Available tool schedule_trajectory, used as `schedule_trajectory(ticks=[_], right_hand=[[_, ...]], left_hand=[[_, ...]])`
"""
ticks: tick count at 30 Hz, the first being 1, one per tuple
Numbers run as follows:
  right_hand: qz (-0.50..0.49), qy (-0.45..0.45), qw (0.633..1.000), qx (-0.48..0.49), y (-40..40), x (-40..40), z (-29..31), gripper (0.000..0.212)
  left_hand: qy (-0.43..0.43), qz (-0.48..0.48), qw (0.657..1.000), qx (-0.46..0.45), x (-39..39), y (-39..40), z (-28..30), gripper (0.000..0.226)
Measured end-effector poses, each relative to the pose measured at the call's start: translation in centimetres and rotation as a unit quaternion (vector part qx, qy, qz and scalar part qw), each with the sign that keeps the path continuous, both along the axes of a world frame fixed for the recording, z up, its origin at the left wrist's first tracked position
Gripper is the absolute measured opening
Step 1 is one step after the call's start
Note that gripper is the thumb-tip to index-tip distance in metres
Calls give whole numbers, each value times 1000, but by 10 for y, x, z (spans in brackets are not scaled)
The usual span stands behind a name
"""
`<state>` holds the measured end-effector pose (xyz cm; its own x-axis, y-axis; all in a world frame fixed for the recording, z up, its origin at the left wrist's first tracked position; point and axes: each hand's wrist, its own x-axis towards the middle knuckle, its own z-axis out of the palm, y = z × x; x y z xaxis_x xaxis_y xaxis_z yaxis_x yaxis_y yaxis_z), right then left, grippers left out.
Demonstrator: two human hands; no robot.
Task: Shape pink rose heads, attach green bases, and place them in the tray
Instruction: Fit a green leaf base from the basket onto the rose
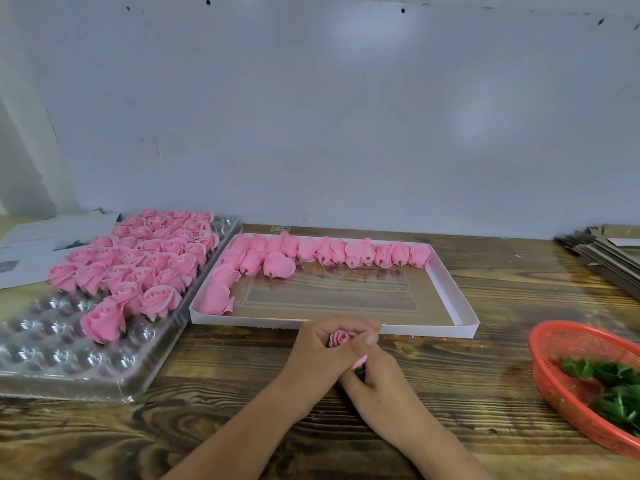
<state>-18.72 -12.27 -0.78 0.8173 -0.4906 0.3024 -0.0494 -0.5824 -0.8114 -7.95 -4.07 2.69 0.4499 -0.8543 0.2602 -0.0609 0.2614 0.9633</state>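
Both forearms are reaching in over the desk (207,393), meeting at centre. Left hand (320,351) is curling round a pink rose head (341,338), grip closed on it; right hand (377,382) is pinching its lower end, where a bit of green is showing. Rose's long axis is tilting, bloom pointing up and away toward the white box (450,292) of unshaped heads. Finished roses are sitting in the clear tray (62,362) at left; green bases (609,375) are lying in the red basket (554,386) at right.
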Motion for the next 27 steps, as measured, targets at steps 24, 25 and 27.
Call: schedule_trajectory(ticks=[24,25,27], right_hand=[[46,-45,996,54,9,-1,12,14],[44,-49,996,59,9,-2,13,14],[44,-55,995,72,9,-2,14,18]], left_hand=[[6,-68,997,26,13,7,6,48],[6,-78,997,27,12,8,6,49],[15,-92,995,38,12,8,6,55]])
